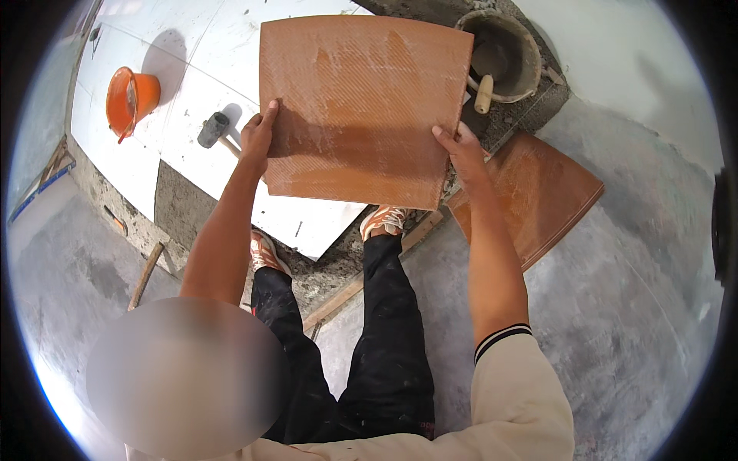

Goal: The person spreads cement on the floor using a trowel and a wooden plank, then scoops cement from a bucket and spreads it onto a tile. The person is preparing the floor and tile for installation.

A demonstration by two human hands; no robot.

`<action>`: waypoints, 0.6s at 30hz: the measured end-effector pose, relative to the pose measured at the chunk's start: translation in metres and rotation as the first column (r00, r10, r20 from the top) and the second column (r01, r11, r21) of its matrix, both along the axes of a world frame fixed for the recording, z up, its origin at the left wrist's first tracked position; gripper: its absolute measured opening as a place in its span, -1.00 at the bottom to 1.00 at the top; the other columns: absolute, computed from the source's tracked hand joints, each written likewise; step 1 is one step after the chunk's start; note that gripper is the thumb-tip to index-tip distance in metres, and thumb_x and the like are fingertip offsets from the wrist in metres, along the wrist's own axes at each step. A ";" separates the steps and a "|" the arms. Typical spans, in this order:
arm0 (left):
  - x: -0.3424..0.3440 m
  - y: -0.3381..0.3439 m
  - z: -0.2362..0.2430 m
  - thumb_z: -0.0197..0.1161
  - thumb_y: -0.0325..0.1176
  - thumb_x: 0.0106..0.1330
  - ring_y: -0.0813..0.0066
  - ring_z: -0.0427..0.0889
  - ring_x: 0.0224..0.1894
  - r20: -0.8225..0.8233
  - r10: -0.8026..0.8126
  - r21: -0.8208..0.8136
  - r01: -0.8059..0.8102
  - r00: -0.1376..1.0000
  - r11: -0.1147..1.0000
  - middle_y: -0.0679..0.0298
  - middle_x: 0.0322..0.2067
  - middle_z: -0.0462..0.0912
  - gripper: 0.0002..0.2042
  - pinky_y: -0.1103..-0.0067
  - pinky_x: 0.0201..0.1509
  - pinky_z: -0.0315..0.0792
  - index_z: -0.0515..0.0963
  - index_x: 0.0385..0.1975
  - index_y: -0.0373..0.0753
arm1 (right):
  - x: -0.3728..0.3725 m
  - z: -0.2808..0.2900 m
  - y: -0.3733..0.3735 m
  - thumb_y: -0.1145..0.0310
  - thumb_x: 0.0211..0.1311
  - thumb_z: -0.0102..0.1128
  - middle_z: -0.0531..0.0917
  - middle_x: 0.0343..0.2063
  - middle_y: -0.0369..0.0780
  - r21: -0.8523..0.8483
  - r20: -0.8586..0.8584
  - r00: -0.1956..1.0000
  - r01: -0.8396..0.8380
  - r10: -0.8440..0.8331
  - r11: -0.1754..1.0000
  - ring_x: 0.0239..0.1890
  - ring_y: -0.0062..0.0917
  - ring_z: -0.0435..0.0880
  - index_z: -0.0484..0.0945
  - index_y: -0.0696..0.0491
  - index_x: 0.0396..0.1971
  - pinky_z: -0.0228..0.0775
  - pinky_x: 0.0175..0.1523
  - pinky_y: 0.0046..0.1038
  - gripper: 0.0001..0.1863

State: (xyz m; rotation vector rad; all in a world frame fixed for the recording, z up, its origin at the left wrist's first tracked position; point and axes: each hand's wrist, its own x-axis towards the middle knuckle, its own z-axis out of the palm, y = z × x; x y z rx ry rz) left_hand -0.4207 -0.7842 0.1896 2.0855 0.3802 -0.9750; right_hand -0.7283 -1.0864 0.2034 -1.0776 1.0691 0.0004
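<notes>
I hold a large square terracotta-coloured tile [361,92], its finely ridged face toward me, above white floor tiles [196,77]. My left hand [259,134] grips its left edge, thumb on the face. My right hand [461,154] grips the lower part of its right edge, with the thumb also on the face. To the left of my left hand lies a black-headed rubber mallet [211,131], partly hidden by the hand. Beyond the right edge stands a grey mortar bucket [515,46] with a wooden-handled tool [483,96]. More terracotta tile [546,192] lies below it, beside my right forearm.
An orange bucket [121,107] stands on the white tiles at left. Rough mortar bed [177,207] and a wooden batten [330,303] border them near my feet [380,223]. A wooden stick [144,273] lies on the grey floor [607,323]. A pale wall [615,54] rises at upper right.
</notes>
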 end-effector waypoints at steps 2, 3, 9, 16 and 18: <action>0.001 0.002 0.003 0.35 0.32 0.34 0.12 0.61 0.26 0.010 -0.057 -0.012 0.057 0.998 0.998 -0.12 0.22 0.60 -0.07 0.32 0.36 0.45 0.45 0.32 -0.57 | -0.002 -0.001 -0.007 -0.03 0.57 0.18 0.72 0.02 -0.13 0.036 -0.039 0.995 0.092 -0.091 0.995 0.07 -0.46 0.69 0.51 0.26 0.23 0.51 0.15 -0.41 -0.39; 0.003 0.001 0.004 0.34 0.32 0.35 0.11 0.60 0.27 0.015 -0.079 -0.006 0.079 0.997 0.997 -0.13 0.23 0.59 -0.07 0.31 0.37 0.44 0.45 0.32 -0.57 | -0.003 -0.003 -0.015 -0.07 0.58 0.12 0.72 -0.02 -0.13 0.013 -0.113 0.971 0.214 -0.211 0.977 0.02 -0.45 0.70 0.50 0.27 0.22 0.53 0.09 -0.39 -0.36; -0.004 -0.033 0.020 0.25 0.13 0.51 0.15 0.65 0.10 0.379 -0.226 0.247 0.138 0.897 0.959 -0.06 0.11 0.65 -0.32 0.24 0.22 0.49 0.52 0.28 -0.43 | 0.010 -0.030 -0.081 -0.05 0.60 0.12 0.64 -0.16 -0.14 -0.044 -0.189 0.853 0.488 -0.487 0.872 -0.15 -0.38 0.73 0.49 0.22 0.08 0.60 -0.05 -0.37 -0.46; -0.155 -0.147 0.084 0.36 -0.25 0.49 0.32 0.65 -0.14 0.599 -0.395 -0.182 0.599 0.697 0.780 0.10 -0.12 0.66 -0.69 0.42 -0.03 0.55 0.62 0.08 -0.30 | 0.000 -0.042 -0.142 0.03 0.52 0.26 0.48 -0.38 -0.34 0.148 -0.092 0.907 0.421 -0.412 0.895 -0.47 -0.59 0.49 0.50 0.12 -0.03 0.33 -0.39 -0.52 -0.58; -0.205 -0.184 0.093 0.22 -0.16 0.60 0.39 0.67 0.04 0.227 -0.578 -0.504 0.602 0.784 0.619 0.13 -0.03 0.69 -0.68 0.49 0.09 0.53 0.63 0.06 -0.31 | -0.023 -0.022 -0.149 0.05 0.50 0.26 0.44 -0.40 -0.35 0.181 0.029 0.885 0.452 -0.464 0.874 -0.47 -0.60 0.46 0.49 0.12 -0.04 0.30 -0.38 -0.51 -0.59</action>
